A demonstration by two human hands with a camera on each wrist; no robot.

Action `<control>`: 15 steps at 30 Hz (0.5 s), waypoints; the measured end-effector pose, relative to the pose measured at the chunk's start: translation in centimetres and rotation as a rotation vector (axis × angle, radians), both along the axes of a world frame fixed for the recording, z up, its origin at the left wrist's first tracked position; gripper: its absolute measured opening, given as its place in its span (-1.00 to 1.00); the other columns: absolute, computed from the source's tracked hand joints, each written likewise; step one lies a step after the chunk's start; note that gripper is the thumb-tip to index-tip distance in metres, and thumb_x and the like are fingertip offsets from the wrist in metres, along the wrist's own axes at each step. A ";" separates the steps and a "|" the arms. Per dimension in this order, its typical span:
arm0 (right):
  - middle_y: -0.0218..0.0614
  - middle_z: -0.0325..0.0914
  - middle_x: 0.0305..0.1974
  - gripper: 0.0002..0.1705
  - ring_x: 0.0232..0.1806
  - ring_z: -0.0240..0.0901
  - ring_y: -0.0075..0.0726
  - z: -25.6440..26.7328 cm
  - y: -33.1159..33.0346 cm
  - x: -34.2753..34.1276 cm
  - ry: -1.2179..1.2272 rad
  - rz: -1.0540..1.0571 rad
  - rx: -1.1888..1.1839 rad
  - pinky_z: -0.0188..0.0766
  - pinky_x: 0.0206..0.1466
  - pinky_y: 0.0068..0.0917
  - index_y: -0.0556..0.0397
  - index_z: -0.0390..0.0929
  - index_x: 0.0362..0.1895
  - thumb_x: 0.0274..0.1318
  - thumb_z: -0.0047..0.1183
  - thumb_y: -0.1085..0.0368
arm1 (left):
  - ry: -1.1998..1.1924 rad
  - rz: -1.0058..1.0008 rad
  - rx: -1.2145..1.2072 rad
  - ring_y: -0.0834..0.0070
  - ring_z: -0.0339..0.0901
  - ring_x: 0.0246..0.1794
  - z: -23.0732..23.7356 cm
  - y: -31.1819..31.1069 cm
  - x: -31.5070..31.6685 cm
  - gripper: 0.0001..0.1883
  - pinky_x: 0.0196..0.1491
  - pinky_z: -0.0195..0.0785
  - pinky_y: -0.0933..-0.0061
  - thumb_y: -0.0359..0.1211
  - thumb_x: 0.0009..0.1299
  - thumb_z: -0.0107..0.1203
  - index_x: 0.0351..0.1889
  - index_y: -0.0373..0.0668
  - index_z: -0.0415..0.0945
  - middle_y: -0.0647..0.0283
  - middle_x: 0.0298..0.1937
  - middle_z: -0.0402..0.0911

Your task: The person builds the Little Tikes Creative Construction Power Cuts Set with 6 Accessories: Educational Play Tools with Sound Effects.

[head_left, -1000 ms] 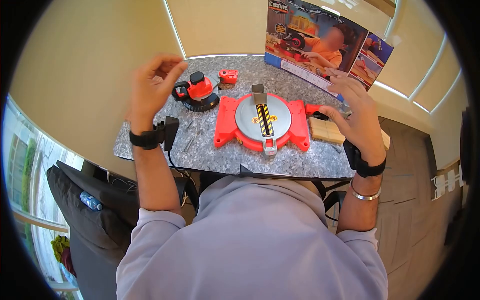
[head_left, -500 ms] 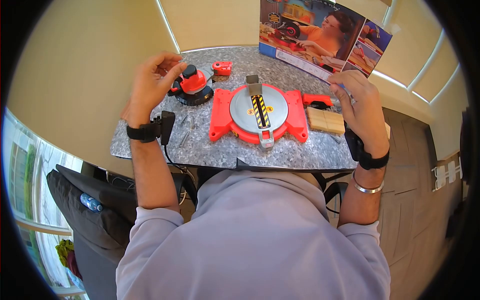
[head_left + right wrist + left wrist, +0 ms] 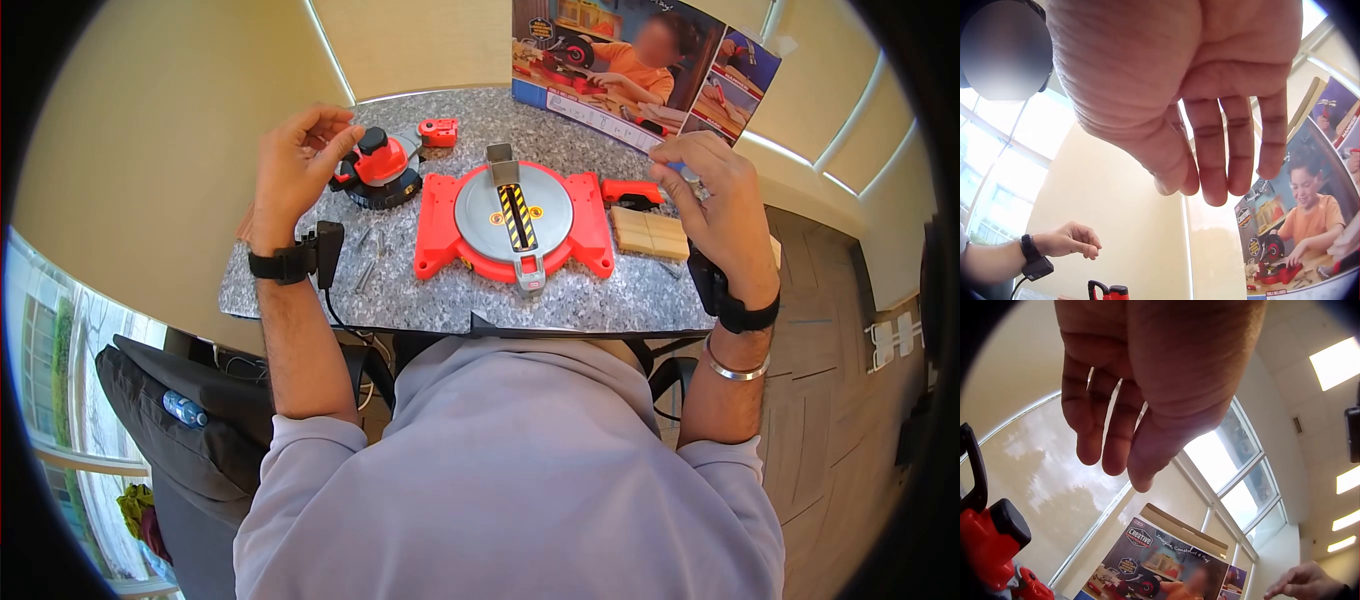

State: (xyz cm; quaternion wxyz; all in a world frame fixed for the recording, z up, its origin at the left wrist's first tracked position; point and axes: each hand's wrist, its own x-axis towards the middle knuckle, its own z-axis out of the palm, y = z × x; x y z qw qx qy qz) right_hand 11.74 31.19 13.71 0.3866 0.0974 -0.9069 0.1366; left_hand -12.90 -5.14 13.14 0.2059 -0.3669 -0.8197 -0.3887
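Raised above the left side of the table, my left hand [image 3: 295, 170] has loosely bent fingers and holds nothing. A red and black toy saw head [image 3: 382, 165] sits just right of its fingertips in the head view. My right hand [image 3: 718, 200] is up on the other side, also holding nothing, its fingers bent loosely downward in the right wrist view. It overlaps the end of some pale wooden blocks [image 3: 645, 232] and is near a red-handled tool [image 3: 628, 192]. Between the hands lies a red toy saw base [image 3: 435, 225] with a round grey turntable [image 3: 480, 215] and a yellow-black striped slot.
A large printed toy box [image 3: 600, 75] stands at the back right of the speckled grey table [image 3: 420, 305]. Behind the saw head lies a small red part [image 3: 438, 132]. Several small metal pieces [image 3: 366, 276] lie at the left. A cable [image 3: 345, 322] hangs from the left wrist camera.
The head view has shifted a little, so the table's things appear farther left and higher. Both hands stay raised and empty, with only slight movement.
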 end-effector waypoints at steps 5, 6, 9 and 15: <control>-0.09 0.70 -0.25 -0.83 -0.08 0.65 0.11 0.1 -0.3 0.1 -0.030 0.012 -0.037 0.55 0.04 -0.14 0.20 0.68 -0.23 0.15 0.35 0.36 | -0.011 0.111 -0.110 0.45 0.71 -0.12 -1.8 -1.0 -2.3 -0.55 -0.01 0.57 0.35 -0.22 0.34 0.48 0.10 -0.22 0.65 0.18 -0.08 0.78; -0.09 0.70 -0.25 -0.83 -0.08 0.65 0.11 0.0 -0.3 0.0 -0.028 0.018 -0.035 0.55 0.04 -0.14 0.20 0.68 -0.23 0.15 0.35 0.36 | -0.016 0.181 -0.208 0.36 0.71 -0.04 -2.7 -1.2 -2.9 -0.48 0.04 0.57 0.28 -0.21 0.29 0.50 0.16 -0.18 0.62 0.15 -0.01 0.77; -0.14 0.71 -0.27 -0.82 -0.18 0.65 0.05 -0.1 -0.7 -0.1 -0.014 0.018 -0.021 0.55 -0.03 -0.16 0.20 0.69 -0.26 0.13 0.37 0.35 | -0.051 0.272 -0.364 0.19 0.67 0.12 -5.2 -2.2 -5.5 -0.32 0.16 0.54 0.21 -0.22 0.18 0.55 0.27 -0.07 0.55 0.07 0.11 0.71; -0.13 0.72 -0.27 -0.84 -0.20 0.65 0.03 -0.5 -2.2 -0.5 -0.099 0.109 -0.110 0.55 -0.08 -0.22 0.20 0.69 -0.28 0.12 0.36 0.37 | -0.198 0.442 -0.479 0.31 0.67 -0.20 -4.8 -1.8 -5.3 -0.54 -0.13 0.47 0.25 -0.23 0.12 0.58 -0.13 -0.27 0.66 0.12 -0.26 0.72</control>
